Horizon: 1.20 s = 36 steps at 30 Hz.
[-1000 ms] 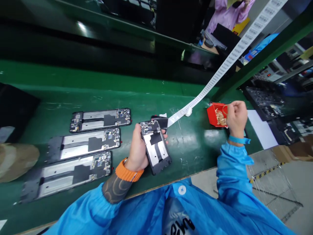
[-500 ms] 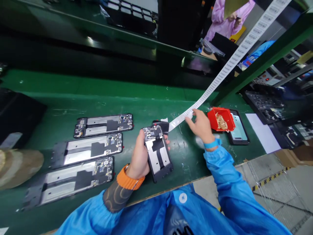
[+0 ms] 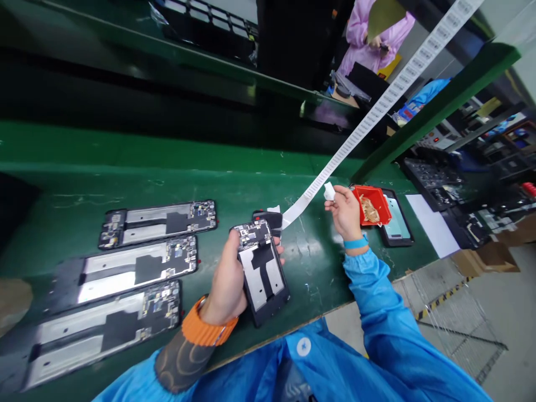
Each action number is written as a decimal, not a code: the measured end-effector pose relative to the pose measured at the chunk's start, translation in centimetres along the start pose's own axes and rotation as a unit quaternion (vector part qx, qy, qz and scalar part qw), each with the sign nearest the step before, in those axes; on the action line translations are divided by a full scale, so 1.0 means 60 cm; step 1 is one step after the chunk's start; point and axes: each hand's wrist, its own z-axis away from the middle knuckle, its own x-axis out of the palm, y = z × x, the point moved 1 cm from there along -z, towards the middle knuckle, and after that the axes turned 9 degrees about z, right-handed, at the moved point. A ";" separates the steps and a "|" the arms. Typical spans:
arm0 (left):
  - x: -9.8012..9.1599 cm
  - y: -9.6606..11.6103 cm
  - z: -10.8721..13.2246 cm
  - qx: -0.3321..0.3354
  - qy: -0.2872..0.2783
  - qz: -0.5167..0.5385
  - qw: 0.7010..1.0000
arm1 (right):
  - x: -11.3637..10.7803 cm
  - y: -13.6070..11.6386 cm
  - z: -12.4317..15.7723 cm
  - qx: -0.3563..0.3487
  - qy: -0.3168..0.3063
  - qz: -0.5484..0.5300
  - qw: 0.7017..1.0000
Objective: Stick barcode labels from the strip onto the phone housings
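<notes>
Green workbench is catching the light, and the work on it is apparently sitting part-way.

Near the front edge, the left hand is clasping an opened phone, its grip closed along the sides; the right hand is pinching a white scrap beside the red bin. Three more phone bodies are lying at left. All four are showing bare insides, none wearing a back. Farther off, a label strip is slanting upward toward a person in pink.
</notes>
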 end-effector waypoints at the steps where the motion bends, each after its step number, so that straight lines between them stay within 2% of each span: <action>1: 0.002 0.001 0.001 -0.002 0.007 0.001 1.000 | 0.000 0.001 -0.001 0.021 0.004 -0.052 0.998; 3: 0.004 0.003 0.002 -0.010 0.017 0.006 1.000 | -0.001 0.004 -0.003 0.037 0.005 -0.086 0.996; 5: 0.005 0.003 0.001 -0.014 0.018 0.010 1.000 | -0.004 0.009 -0.005 0.032 0.012 -0.059 0.998; 9: 0.003 0.001 -0.004 0.000 0.007 0.008 1.000 | -0.015 0.024 -0.010 0.011 0.033 0.034 0.999; 14: -0.005 -0.003 -0.009 0.009 -0.002 0.008 1.000 | -0.027 0.030 -0.008 -0.036 0.043 0.164 0.985; 16: -0.008 -0.004 -0.010 0.013 -0.010 0.007 1.000 | -0.024 0.021 -0.001 -0.087 0.066 0.218 0.970; 18: -0.011 -0.006 -0.012 0.021 -0.017 0.005 1.000 | -0.010 0.005 0.010 -0.167 0.078 0.278 0.943; 20: -0.012 -0.008 -0.014 0.021 -0.019 0.001 1.000 | 0.015 -0.009 0.022 -0.228 0.037 0.325 0.917; 21: -0.013 -0.009 -0.015 0.017 -0.019 -0.001 1.000 | 0.029 -0.014 0.026 -0.237 0.001 0.339 0.910; 23: -0.012 -0.010 -0.016 0.015 -0.019 -0.001 1.000 | 0.052 -0.016 0.030 -0.227 -0.059 0.371 0.899; 24: -0.012 -0.011 -0.015 0.017 -0.019 0.000 1.000 | 0.060 -0.015 0.029 -0.217 -0.070 0.388 0.893; 27: -0.011 -0.012 -0.014 0.020 -0.020 0.000 1.000 | 0.063 -0.001 0.022 -0.207 -0.059 0.421 0.881; 30: -0.010 -0.011 -0.014 0.014 -0.015 -0.001 1.000 | 0.056 0.011 0.015 -0.208 -0.053 0.416 0.884; 33: -0.008 -0.011 -0.015 0.012 -0.009 -0.001 1.000 | 0.057 0.014 0.013 -0.199 -0.048 0.421 0.884; 36: -0.007 -0.012 -0.015 0.012 -0.010 -0.002 1.000 | 0.068 0.011 0.016 -0.196 -0.031 0.450 0.871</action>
